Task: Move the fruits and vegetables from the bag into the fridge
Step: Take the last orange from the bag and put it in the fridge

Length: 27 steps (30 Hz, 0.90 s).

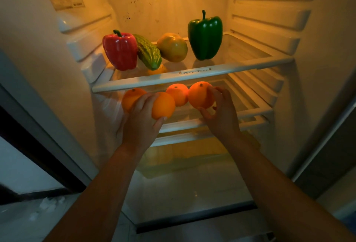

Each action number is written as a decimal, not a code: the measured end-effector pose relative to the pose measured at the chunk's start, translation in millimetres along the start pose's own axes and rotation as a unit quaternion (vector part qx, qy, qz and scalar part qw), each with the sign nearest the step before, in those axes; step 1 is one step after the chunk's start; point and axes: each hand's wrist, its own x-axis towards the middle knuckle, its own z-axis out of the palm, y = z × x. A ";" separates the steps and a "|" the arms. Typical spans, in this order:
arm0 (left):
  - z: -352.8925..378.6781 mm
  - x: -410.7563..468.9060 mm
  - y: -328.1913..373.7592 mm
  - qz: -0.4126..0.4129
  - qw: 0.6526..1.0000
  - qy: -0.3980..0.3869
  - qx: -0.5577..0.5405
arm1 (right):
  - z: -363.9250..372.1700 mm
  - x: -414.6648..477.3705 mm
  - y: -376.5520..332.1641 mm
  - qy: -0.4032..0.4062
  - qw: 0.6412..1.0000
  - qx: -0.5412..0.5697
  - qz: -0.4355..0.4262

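Both my hands reach into the open fridge at its middle shelf (256,111). My left hand (141,121) grips an orange (163,104) between fingers and thumb. My right hand (221,112) holds another orange (200,97) just over the shelf. Two more oranges lie there: one (131,97) behind my left hand, one (178,93) between the held pair. On the top shelf (240,64) stand a red pepper (120,50), a bitter gourd (149,52), a mango (172,47) and a green pepper (205,37). The bag is out of view.
Ribbed shelf rails (269,20) line the right wall, and more rails (84,43) the left. A lower glass shelf (188,137) and the fridge floor (183,193) lie below. The door frame (38,135) runs along the left.
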 end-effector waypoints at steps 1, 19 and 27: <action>-0.3 -0.3 0.4 0.000 1.000 0.000 -0.001 | 0.1 -0.4 -0.5 0.000 1.000 0.001 -0.003; -15.3 -28.7 21.1 -0.014 1.000 0.009 0.025 | -36.3 -33.2 -11.4 -0.043 0.999 0.013 0.018; -22.6 -92.3 39.5 -0.017 0.998 -0.055 0.031 | -64.6 -111.3 -24.8 -0.126 0.990 0.041 0.049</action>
